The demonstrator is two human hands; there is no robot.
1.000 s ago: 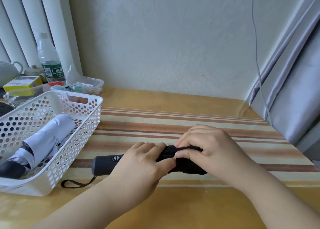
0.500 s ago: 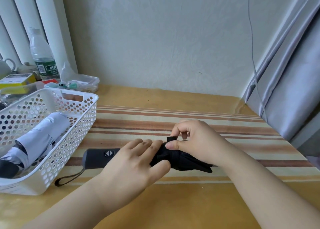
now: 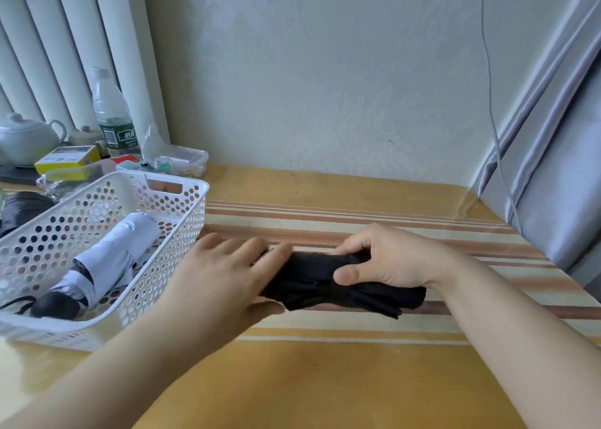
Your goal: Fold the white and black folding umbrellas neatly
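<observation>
While the white umbrella [image 3: 107, 259] lies folded in the white basket [image 3: 182, 233] at the left, the left hand [image 3: 224, 282] covers the handle end of the black umbrella [image 3: 325, 282], seemingly with relaxed fingers. The right hand [image 3: 387, 259] grips its bundled canopy on the striped surface [image 3: 357, 328].

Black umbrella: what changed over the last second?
The right hand let go of the strap it pinched above the black umbrella and now grips the bundle. The left hand now covers the handle, fingers straighter. White umbrella stays in the basket.
</observation>
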